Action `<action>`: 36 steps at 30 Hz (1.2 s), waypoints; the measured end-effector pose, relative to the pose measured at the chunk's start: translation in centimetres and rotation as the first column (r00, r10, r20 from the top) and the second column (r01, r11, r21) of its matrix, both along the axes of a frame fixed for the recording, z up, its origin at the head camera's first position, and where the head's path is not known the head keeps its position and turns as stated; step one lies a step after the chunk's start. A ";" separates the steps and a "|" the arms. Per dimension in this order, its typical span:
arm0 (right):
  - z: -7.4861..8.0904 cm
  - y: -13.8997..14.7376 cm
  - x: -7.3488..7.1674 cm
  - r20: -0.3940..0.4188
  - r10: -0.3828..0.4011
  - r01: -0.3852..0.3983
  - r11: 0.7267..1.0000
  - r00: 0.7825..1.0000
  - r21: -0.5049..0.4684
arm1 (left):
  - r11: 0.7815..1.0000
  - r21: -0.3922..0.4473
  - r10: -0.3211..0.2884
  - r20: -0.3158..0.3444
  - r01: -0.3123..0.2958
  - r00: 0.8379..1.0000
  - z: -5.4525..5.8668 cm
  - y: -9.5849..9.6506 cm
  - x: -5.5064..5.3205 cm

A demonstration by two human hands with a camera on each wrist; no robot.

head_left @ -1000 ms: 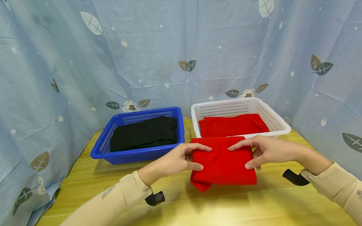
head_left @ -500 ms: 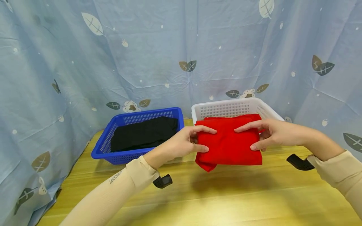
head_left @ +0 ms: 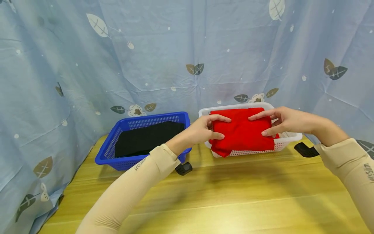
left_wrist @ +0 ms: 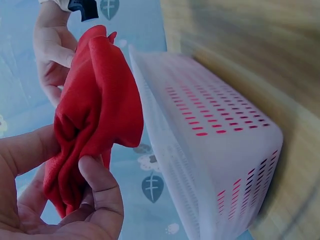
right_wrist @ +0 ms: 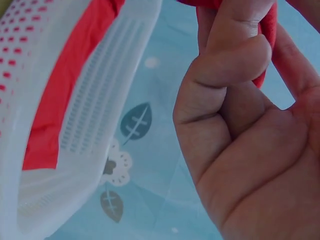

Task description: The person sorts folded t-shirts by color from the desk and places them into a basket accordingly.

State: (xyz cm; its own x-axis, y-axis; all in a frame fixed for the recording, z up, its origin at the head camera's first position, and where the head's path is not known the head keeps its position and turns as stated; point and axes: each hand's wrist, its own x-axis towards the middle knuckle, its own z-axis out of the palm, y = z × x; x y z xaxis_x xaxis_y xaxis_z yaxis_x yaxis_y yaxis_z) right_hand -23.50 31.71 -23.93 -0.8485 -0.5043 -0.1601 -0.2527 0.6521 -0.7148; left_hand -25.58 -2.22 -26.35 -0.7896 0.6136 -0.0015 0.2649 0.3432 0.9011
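Note:
A folded red cloth (head_left: 243, 131) hangs in the air over the white basket (head_left: 287, 139), held at both sides. My left hand (head_left: 204, 130) pinches its left edge, thumb under and fingers on top. My right hand (head_left: 281, 121) pinches its right edge the same way. The left wrist view shows the red cloth (left_wrist: 95, 115) bunched between my left hand's thumb (left_wrist: 102, 187) and fingers, beside the white basket (left_wrist: 210, 150). In the right wrist view my fingers (right_wrist: 235, 55) curl round a red fold (right_wrist: 265, 30), with the basket (right_wrist: 75, 115) and red cloth inside it (right_wrist: 60, 85).
A blue basket (head_left: 109, 152) holding a folded black cloth (head_left: 149, 138) stands left of the white one. Both sit at the back of a wooden table (head_left: 222, 195). A blue leaf-patterned curtain (head_left: 163, 55) closes in the back and sides.
Both hands lifted the folded red cloth off the table and carried it away from me, up over the white basket.

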 end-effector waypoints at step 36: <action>-3.9 1.9 -8.5 0.078 -0.148 0.137 0.982 0.986 0.128 | 0.931 -0.263 0.205 -0.199 -0.254 0.958 -3.7 8.1 -5.2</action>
